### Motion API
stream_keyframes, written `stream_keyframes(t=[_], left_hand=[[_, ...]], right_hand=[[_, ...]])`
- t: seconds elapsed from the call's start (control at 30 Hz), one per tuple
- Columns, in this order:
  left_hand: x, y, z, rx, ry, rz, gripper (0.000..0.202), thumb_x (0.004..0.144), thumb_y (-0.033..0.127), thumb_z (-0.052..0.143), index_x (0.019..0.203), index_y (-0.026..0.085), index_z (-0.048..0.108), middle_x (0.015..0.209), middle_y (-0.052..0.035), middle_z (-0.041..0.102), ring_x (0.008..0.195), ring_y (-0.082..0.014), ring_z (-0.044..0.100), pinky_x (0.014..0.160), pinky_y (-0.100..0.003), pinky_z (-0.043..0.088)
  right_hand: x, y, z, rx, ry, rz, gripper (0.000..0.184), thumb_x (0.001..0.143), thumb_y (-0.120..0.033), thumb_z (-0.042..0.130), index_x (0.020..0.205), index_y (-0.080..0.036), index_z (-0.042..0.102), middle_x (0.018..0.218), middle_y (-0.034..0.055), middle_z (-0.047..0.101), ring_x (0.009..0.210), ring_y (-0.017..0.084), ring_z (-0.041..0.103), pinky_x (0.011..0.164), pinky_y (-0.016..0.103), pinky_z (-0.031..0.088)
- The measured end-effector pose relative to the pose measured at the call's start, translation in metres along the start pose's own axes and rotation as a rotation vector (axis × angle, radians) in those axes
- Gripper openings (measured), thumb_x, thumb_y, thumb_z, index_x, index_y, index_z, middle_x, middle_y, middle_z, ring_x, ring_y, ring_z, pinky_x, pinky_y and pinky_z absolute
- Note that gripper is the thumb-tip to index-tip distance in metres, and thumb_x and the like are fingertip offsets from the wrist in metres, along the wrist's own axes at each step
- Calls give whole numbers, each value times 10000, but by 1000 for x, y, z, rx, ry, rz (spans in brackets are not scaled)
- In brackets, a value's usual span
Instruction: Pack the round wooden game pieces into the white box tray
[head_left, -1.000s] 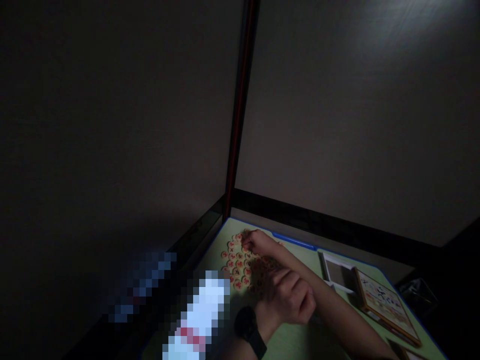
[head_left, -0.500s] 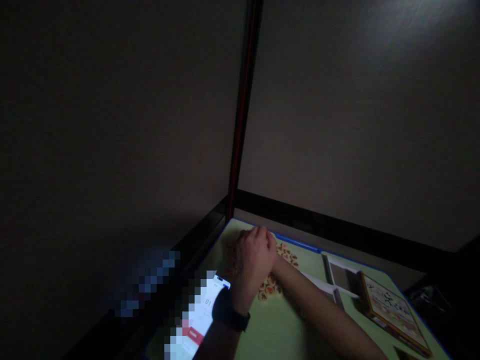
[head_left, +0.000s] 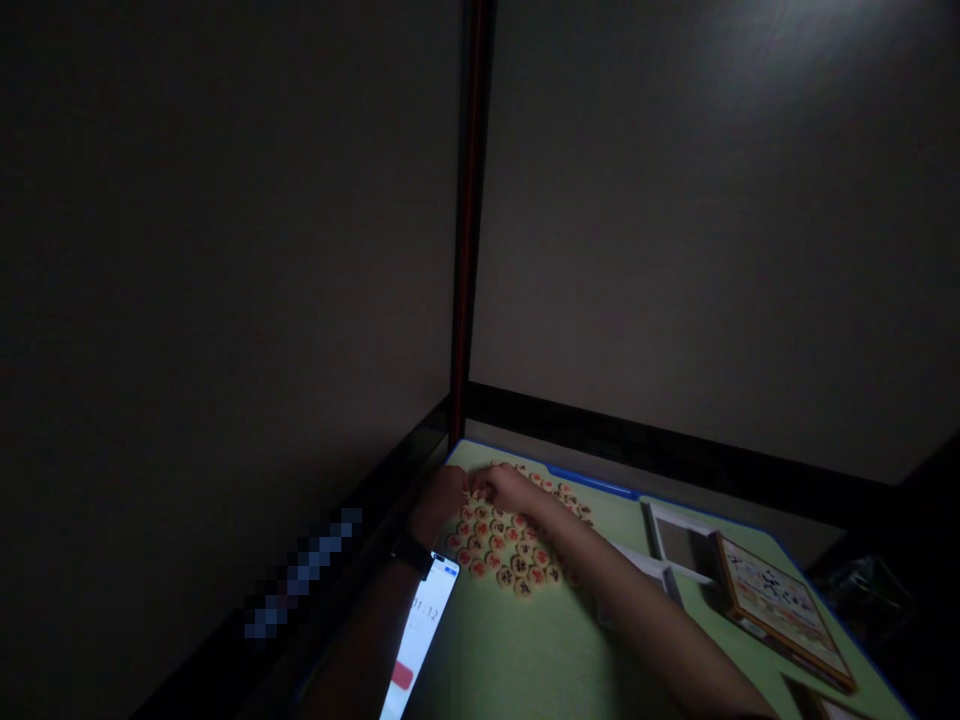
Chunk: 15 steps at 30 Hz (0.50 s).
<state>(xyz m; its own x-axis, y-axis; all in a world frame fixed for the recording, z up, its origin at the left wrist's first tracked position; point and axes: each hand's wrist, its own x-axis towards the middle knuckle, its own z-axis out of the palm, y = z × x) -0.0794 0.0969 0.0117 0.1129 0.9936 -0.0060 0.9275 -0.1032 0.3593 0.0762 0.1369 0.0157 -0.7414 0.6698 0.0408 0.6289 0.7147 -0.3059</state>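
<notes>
Several round xiangqi pieces (head_left: pixel 495 543) with red and black characters lie spread flat, close together, on the green tabletop (head_left: pixel 517 655). At their far left edge is my left hand (head_left: pixel 444 495), a dark band on its wrist. Its fingers look curled in, and whatever lies under them is hidden. My right hand (head_left: pixel 504 488) reaches over the far pieces with bent fingers pinched downward. The two hands' fingertips are close to each other. What either hand holds, if anything, is too small and dark to make out.
Beneath my left forearm lies a lit phone (head_left: pixel 420 625). On the right are an open white box tray (head_left: pixel 682 545), another one partly behind my right arm, and a printed box lid (head_left: pixel 780 605). Dark walls (head_left: pixel 675 250) meet at the table's far corner.
My hands were clasped one over the other above the pieces. Now they are apart, the left shifted leftward, and more pieces show, spread flat. More of the phone's screen is covered by my arm.
</notes>
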Motion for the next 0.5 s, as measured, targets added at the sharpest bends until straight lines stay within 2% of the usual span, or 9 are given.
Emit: stream_keyframes(t=[0.2,0.33,0.5], left_hand=[[3,-2,4,7,15,-2,177,833,113,553,867,134,725,915,-121,738,870,-189,685,737,-241,485],[12,-3,-1,34,51,11,274,896,102,440,941,118,709,984,-134,719,923,-190,672,803,-263,488],[30,3,-3,59,46,46,265,816,73,519,1000,133,700,1079,-124,694,1045,-207,633,883,-269,475]], right_hand=[[1,4,-3,11,-17,-20,283,678,-14,547,782,-182,749,747,-2,700,689,129,575,659,206,393],[-3,8,-7,-13,1,0,206,643,-4,536,590,-162,656,615,-26,603,607,106,465,612,202,332],[-11,15,-19,-73,86,116,212,718,-33,482,635,-156,633,635,-5,597,612,112,464,608,220,304]])
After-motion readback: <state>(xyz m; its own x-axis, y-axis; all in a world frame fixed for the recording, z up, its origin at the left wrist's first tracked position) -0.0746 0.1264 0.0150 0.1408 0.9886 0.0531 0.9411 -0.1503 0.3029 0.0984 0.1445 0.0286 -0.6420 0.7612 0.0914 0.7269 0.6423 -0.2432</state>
